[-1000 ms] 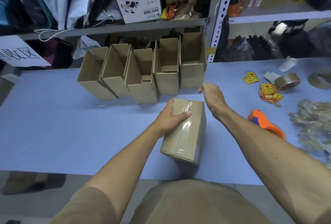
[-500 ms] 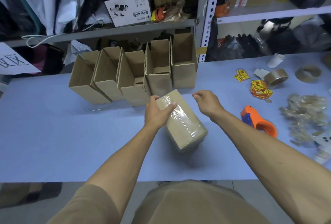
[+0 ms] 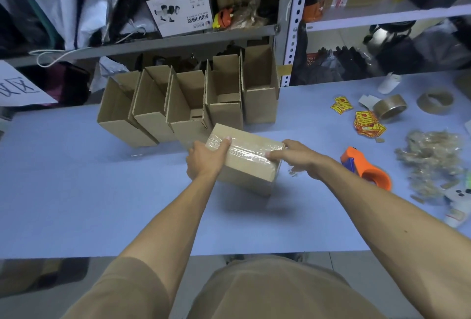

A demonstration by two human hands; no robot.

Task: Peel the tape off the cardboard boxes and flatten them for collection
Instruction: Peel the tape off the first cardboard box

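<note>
A sealed brown cardboard box (image 3: pixel 248 165) with clear tape (image 3: pixel 244 151) along its top lies on the blue table (image 3: pixel 76 191) in front of me. My left hand (image 3: pixel 205 160) grips the box's left end, thumb on the taped top. My right hand (image 3: pixel 297 156) holds the right end, thumb on the tape and fingers curled round the corner. Behind it stand several open-topped cardboard boxes (image 3: pixel 188 104) in a row.
An orange tape dispenser (image 3: pixel 367 169) lies right of my right hand. Further right are a heap of peeled tape scraps (image 3: pixel 433 158), yellow stickers (image 3: pixel 367 125), and tape rolls (image 3: pixel 390 108). Cluttered metal shelves (image 3: pixel 178 40) stand behind the table.
The box has been turned from lengthwise to crosswise. My right hand came down from the air onto its right end; my left hand kept its grip on the other end.
</note>
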